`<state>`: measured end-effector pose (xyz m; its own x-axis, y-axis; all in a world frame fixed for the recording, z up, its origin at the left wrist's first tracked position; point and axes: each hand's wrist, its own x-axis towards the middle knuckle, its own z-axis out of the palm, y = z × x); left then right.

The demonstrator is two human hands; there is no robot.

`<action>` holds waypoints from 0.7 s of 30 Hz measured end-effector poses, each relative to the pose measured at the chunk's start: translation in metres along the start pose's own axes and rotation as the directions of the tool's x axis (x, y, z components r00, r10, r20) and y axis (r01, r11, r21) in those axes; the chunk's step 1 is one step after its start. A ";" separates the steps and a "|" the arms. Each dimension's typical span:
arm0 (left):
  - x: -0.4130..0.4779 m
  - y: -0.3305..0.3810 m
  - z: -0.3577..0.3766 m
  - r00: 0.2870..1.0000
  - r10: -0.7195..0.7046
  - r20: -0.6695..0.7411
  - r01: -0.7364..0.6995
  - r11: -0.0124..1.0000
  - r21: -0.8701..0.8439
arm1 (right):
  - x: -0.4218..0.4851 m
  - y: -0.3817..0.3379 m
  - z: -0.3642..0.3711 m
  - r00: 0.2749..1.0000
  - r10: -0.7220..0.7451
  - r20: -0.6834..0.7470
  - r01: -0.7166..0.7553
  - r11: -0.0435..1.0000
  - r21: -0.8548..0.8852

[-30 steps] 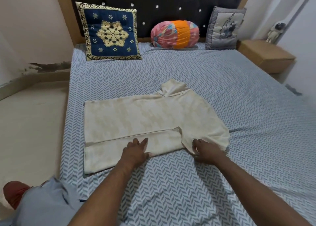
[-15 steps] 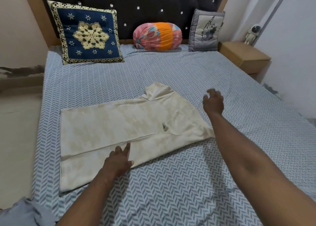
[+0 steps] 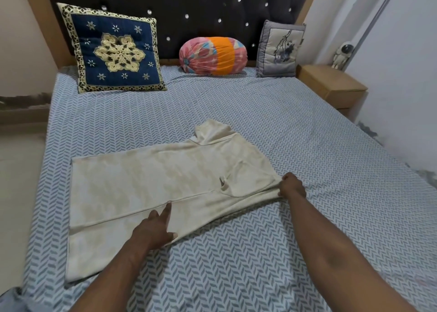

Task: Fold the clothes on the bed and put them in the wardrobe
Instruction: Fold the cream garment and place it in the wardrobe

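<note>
Cream shirt (image 3: 151, 184) lies lengthwise across the chevron-print bed (image 3: 307, 134), hem leftward; my left hand (image 3: 153, 229) presses it with fingers spread, right hand (image 3: 292, 187) pinches its edge.

Shirt (image 3: 151, 181): cream, faintly mottled. Bedsheet (image 3: 307, 146): blue-grey herringbone on white. Cushion (image 3: 113, 49) was navy with gold floral motif; bolster (image 3: 212, 55) pink-orange.

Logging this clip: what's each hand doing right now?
Left hand: open, fingers flat, pressing the cream shirt.
Right hand: closed, gripping the shirt's edge.
</note>
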<state>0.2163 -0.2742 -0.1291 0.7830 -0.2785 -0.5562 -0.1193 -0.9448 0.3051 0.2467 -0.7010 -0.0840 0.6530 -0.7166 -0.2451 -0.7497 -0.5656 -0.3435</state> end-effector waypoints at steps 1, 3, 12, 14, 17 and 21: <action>0.001 -0.001 -0.001 1.000 -0.001 0.000 0.001 1.000 -0.002 | -0.004 -0.006 0.002 1.000 0.002 -0.029 -0.003 1.000 -0.031; 0.001 -0.001 -0.001 1.000 -0.002 -0.003 0.002 1.000 0.002 | -0.009 -0.017 0.008 0.997 -0.048 -0.065 0.045 0.998 -0.041; -0.002 -0.018 -0.013 0.987 -0.067 -0.145 0.052 0.993 -0.104 | -0.036 -0.063 0.035 0.933 -0.352 0.076 0.360 0.920 -0.155; -0.010 -0.036 -0.016 0.959 -0.101 -0.265 0.070 0.990 -0.123 | -0.047 -0.076 0.043 0.811 -0.555 0.186 0.563 0.826 0.008; -0.030 -0.070 -0.023 0.907 -0.157 -0.392 0.130 0.987 -0.094 | -0.059 -0.090 0.058 0.629 -0.620 0.469 0.695 0.719 0.019; -0.051 -0.117 -0.030 0.848 -0.174 -0.501 0.240 0.968 0.071 | -0.059 -0.101 0.071 0.633 -0.583 0.509 0.701 0.711 -0.056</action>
<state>0.2084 -0.1442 -0.1134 0.9904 0.0146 -0.1377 0.0296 -0.9938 0.1071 0.2914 -0.5729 -0.0990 0.9052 0.0845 -0.4165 -0.0817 -0.9271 -0.3657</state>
